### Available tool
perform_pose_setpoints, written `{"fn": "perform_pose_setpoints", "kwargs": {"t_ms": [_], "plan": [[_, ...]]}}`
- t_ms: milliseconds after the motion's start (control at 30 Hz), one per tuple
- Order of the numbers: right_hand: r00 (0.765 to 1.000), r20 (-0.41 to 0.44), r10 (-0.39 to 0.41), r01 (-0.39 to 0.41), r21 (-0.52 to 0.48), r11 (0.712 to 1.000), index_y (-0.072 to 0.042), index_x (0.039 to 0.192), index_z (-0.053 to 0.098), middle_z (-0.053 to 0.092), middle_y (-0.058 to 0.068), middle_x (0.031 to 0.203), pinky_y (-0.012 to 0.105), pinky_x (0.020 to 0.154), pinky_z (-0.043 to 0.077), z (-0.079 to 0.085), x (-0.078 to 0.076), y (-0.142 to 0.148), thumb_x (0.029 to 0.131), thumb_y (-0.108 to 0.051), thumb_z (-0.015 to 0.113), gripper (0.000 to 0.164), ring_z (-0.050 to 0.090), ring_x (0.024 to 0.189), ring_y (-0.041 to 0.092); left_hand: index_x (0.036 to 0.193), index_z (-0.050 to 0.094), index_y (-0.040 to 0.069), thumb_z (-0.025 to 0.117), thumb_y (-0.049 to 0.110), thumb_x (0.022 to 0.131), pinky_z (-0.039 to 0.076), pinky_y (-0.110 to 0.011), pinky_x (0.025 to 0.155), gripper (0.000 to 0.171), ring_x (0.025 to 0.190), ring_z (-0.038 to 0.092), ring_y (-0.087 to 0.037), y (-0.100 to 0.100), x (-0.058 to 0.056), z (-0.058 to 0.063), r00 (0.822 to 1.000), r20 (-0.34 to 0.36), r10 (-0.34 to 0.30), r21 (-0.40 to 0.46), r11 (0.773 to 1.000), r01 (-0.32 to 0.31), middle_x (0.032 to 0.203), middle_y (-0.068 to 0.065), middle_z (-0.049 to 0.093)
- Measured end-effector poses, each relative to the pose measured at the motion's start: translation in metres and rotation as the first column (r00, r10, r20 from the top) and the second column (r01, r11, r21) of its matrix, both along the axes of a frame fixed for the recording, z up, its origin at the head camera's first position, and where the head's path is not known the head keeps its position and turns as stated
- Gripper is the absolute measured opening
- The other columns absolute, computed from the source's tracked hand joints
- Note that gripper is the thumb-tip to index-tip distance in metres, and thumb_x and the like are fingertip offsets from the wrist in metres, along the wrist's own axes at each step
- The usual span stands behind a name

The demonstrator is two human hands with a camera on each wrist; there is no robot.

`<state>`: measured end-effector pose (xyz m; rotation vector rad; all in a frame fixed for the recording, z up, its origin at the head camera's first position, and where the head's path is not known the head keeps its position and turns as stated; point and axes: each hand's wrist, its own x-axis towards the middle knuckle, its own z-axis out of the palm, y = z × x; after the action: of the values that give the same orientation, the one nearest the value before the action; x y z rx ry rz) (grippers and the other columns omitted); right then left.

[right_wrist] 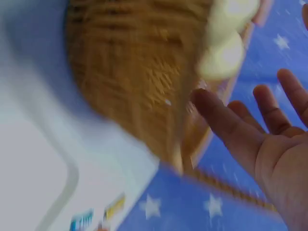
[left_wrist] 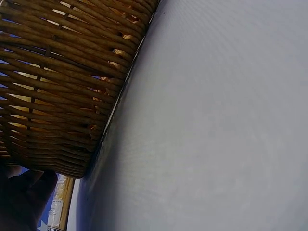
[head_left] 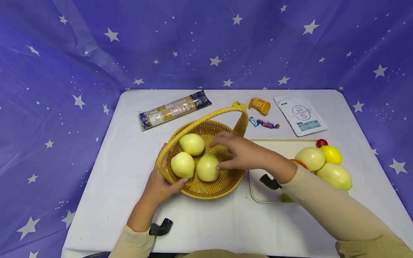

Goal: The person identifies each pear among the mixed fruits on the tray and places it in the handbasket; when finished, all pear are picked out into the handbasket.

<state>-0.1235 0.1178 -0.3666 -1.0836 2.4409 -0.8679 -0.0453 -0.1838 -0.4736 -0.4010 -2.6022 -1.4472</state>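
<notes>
Left hand (head_left: 160,186) grips the basket (head_left: 206,196), thumb over the rim. Right hand (head_left: 237,150) is above it, fingers loose, holding nothing; near fruit (head_left: 207,168) lies by its thumb, two other fruits (head_left: 192,144) farther left. Basket seems light, stiff: hold rim or handle (head_left: 222,111). Fruits seem smooth, firm, prone to rolling: cup the widest part.

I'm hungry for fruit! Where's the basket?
In the head view, the basket is near the picture's centre, left of the tray, held by the left hand.
</notes>
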Motion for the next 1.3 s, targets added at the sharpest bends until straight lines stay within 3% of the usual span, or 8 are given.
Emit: {"fn": "perform_pose_setpoints", "kwargs": {"t_ms": [367, 500, 667, 767, 900, 1033, 1167, 1300], "plan": [[0.955, 0.012, -0.295, 0.294, -0.138, 0.946, -0.025, 0.124, 0.059, 0.055, -0.01, 0.123, 0.023, 0.09, 0.049, 0.028, 0.035, 0.138, 0.08, -0.019, 0.081, 0.05, 0.051, 0.114, 0.006, 0.157, 0.009, 0.03, 0.087, 0.038, 0.067, 0.026, -0.049, 0.111, 0.12, 0.143, 0.021, -0.019, 0.001, 0.002, 0.0, 1.0, 0.014, 0.008, -0.019, 1.0, -0.008, 0.161, 0.006, 0.008], [0.881, -0.024, -0.472, 0.465, -0.145, 0.874, -0.019, 0.126, 0.059, 0.055, -0.005, 0.125, 0.008, 0.089, 0.041, 0.014, 0.056, 0.192, 0.08, -0.007, 0.079, 0.052, 0.05, 0.113, 0.004, 0.157, 0.006, 0.029, 0.087, 0.038, 0.067, 0.027, -0.049, 0.11, 0.121, 0.142, 0.024, -0.021, 0.001, 0.003, 0.0, 1.0, 0.021, -0.012, -0.015, 1.0, 0.012, 0.161, 0.006, 0.01], [0.72, -0.068, -0.691, 0.681, -0.12, 0.722, -0.007, 0.133, 0.054, 0.049, 0.006, 0.13, -0.001, 0.087, 0.031, -0.021, 0.09, 0.251, 0.084, -0.009, 0.076, 0.054, 0.039, 0.119, -0.005, 0.157, 0.004, 0.027, 0.086, 0.037, 0.069, 0.029, -0.051, 0.109, 0.121, 0.141, 0.028, -0.024, 0.002, 0.003, 0.0, 0.999, 0.018, -0.036, -0.015, 0.999, 0.036, 0.159, 0.004, 0.016], [0.645, -0.069, -0.761, 0.761, -0.027, 0.648, -0.005, 0.141, 0.045, 0.043, 0.017, 0.138, 0.007, 0.101, 0.027, -0.041, 0.107, 0.272, 0.088, -0.02, 0.072, 0.062, 0.032, 0.133, 0.007, 0.157, 0.009, 0.027, 0.086, 0.035, 0.068, 0.03, -0.052, 0.107, 0.118, 0.139, 0.031, -0.024, 0.001, 0.003, 0.0, 0.999, 0.004, -0.033, -0.024, 0.999, 0.033, 0.157, -0.001, 0.023], [0.626, -0.035, -0.779, 0.779, 0.062, 0.623, -0.003, 0.144, 0.041, 0.035, 0.023, 0.142, 0.018, 0.1, 0.038, -0.06, 0.121, 0.283, 0.088, -0.028, 0.073, 0.07, 0.026, 0.135, 0.033, 0.156, 0.016, 0.025, 0.087, 0.034, 0.068, 0.036, -0.052, 0.103, 0.113, 0.131, 0.041, -0.025, -0.001, 0.003, -0.001, 1.0, -0.012, -0.027, -0.03, 0.999, 0.027, 0.148, -0.009, 0.039], [0.629, -0.048, -0.776, 0.778, 0.053, 0.627, -0.008, 0.142, 0.045, 0.032, 0.018, 0.141, 0.002, 0.067, 0.033, -0.073, 0.125, 0.286, 0.082, -0.027, 0.079, 0.071, 0.026, 0.127, 0.027, 0.156, 0.016, 0.025, 0.086, 0.036, 0.069, 0.037, -0.051, 0.101, 0.112, 0.128, 0.044, -0.025, -0.001, 0.004, -0.001, 1.0, -0.005, -0.021, -0.036, 0.999, 0.021, 0.144, -0.011, 0.043], [0.625, -0.048, -0.779, 0.78, 0.035, 0.624, -0.008, 0.145, 0.039, 0.029, 0.023, 0.143, 0.016, 0.088, 0.041, -0.081, 0.123, 0.285, 0.082, -0.026, 0.079, 0.076, 0.029, 0.123, 0.039, 0.156, 0.014, 0.027, 0.085, 0.038, 0.07, 0.035, -0.051, 0.103, 0.112, 0.131, 0.041, -0.024, -0.001, 0.004, 0.0, 1.0, 0.001, -0.021, -0.04, 0.999, 0.021, 0.147, -0.011, 0.041], [0.593, -0.009, -0.805, 0.804, 0.064, 0.591, -0.005, 0.149, 0.03, 0.024, 0.031, 0.145, 0.067, 0.1, 0.029, -0.086, 0.123, 0.283, 0.086, -0.031, 0.075, 0.082, 0.03, 0.12, 0.054, 0.156, 0.015, 0.026, 0.085, 0.038, 0.07, 0.035, -0.05, 0.104, 0.111, 0.131, 0.041, -0.023, 0.0, 0.004, 0.0, 1.0, 0.002, -0.027, -0.036, 0.999, 0.027, 0.147, -0.01, 0.04]]}}
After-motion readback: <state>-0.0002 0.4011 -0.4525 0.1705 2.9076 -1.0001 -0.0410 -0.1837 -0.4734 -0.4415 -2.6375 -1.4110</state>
